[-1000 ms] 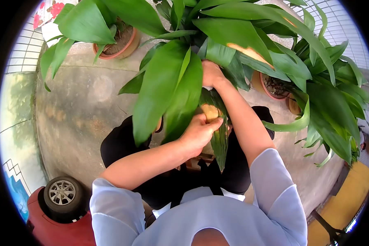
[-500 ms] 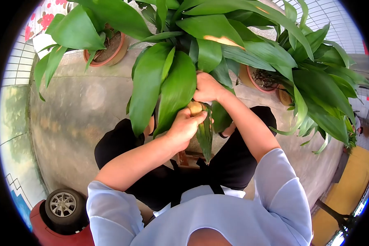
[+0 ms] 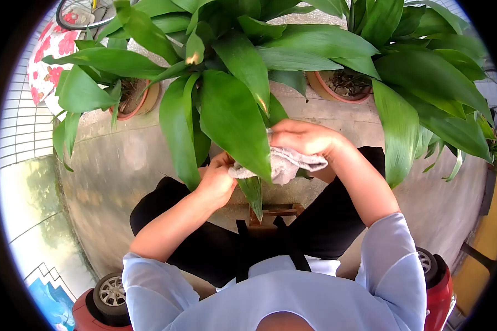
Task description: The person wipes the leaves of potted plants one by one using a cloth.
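A pale, crumpled cloth (image 3: 284,165) is bunched between my hands, below the large plant. My right hand (image 3: 303,138) is closed on the cloth's upper edge. Lower and to the left, my left hand (image 3: 218,179) has its fingers closed at the cloth's left end; what lies inside them is hidden. A broad green leaf (image 3: 234,124) hangs down in front of the cloth and covers part of it. Under the cloth, the pointed tip of another leaf (image 3: 252,196) hangs over my lap.
Potted plants stand on both sides, one in a left pot (image 3: 149,99) and one in a right pot (image 3: 337,92). A small wooden stool (image 3: 273,212) shows between my knees. Red vehicles with wheels (image 3: 111,292) are at the lower edges. A tiled wall (image 3: 25,132) runs along the left.
The cloth has come into fuller view below my right hand. The yellowish thing at my left hand no longer shows. My left hand has moved left and down, and the view has shifted.
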Tool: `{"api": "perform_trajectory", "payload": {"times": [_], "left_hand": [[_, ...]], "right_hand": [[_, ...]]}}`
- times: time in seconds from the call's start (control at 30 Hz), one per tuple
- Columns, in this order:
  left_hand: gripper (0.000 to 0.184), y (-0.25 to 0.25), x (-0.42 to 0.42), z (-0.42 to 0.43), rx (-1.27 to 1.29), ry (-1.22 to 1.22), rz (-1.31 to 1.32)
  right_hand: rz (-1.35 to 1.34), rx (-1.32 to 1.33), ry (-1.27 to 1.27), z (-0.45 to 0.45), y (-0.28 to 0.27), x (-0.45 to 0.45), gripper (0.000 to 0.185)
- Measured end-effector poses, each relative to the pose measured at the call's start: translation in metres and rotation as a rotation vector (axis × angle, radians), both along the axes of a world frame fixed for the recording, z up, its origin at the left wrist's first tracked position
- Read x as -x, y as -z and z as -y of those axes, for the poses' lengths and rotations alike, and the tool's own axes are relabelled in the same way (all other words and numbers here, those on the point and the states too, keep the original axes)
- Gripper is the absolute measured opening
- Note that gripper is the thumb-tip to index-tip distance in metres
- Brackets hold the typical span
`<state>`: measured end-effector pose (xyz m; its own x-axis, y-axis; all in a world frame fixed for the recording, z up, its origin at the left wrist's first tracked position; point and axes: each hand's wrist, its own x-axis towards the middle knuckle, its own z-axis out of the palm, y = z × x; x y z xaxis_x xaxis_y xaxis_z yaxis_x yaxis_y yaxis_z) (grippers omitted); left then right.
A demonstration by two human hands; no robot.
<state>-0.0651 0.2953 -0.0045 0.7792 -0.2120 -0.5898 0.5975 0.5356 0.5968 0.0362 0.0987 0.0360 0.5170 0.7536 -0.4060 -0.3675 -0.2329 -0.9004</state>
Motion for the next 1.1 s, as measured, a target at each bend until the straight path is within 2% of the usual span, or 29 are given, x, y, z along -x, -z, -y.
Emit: {"api": "perform_trajectory", "payload": {"times": [0.03,0.1,0.13,0.23,0.3,0.33,0.37,0.43,0.5,0.6,0.7,0.87,0.97,1.03,1.1], "left_hand": [[0.021,0.002,-0.002,-0.003,-0.019,0.008,-0.012],[0.02,0.006,-0.008,-0.005,-0.05,0.027,-0.03],[0.029,0.003,-0.01,-0.002,-0.011,0.0,-0.03],[0.03,-0.014,-0.021,0.007,-0.069,-0.009,-0.018],[0.032,-0.013,-0.024,0.012,-0.11,-0.013,-0.011],[0.033,-0.017,-0.023,0.012,-0.11,-0.023,-0.007],[0.033,-0.019,-0.025,0.015,-0.091,-0.022,-0.003],[0.036,-0.014,-0.027,0.018,-0.129,-0.013,-0.016],[0.035,-0.016,-0.031,0.025,-0.125,-0.027,-0.033],[0.035,-0.018,-0.036,0.03,-0.145,-0.013,-0.027],[0.035,-0.018,-0.04,0.03,-0.101,-0.002,-0.025],[0.037,-0.025,-0.042,0.036,-0.045,-0.064,-0.015],[0.029,-0.026,-0.036,0.025,-0.098,-0.094,-0.077],[0.02,-0.032,-0.037,0.02,-0.06,-0.041,-0.06],[0.016,-0.03,-0.033,0.008,-0.05,-0.015,-0.05]], "right_hand": [[0.046,0.042,0.058,0.006,-0.009,0.004,0.032],[-0.247,-0.118,0.272,0.02,-0.009,0.0,0.032],[-0.389,-0.195,0.385,0.027,-0.011,-0.002,0.032],[-0.545,-0.336,0.734,0.039,-0.008,-0.005,0.036],[-0.565,-0.5,0.76,0.046,0.007,-0.009,0.038],[-0.529,-0.437,0.714,0.052,0.02,-0.01,0.039],[-0.491,-0.398,0.772,0.049,0.013,-0.007,0.039],[-0.505,-0.365,0.724,0.049,0.024,-0.008,0.039],[-0.33,-0.342,0.719,0.047,0.018,-0.005,0.04],[-0.343,-0.287,0.677,0.046,0.005,0.0,0.037],[-0.335,-0.292,0.658,0.037,0.025,0.0,0.036],[-0.419,-0.29,0.424,0.031,0.028,0.006,0.043],[-0.526,-0.405,0.216,0.027,0.033,0.009,0.049],[-0.527,-0.439,0.173,0.028,0.02,0.003,0.058],[-0.539,-0.48,0.163,0.022,0.01,0.002,0.057]]}}
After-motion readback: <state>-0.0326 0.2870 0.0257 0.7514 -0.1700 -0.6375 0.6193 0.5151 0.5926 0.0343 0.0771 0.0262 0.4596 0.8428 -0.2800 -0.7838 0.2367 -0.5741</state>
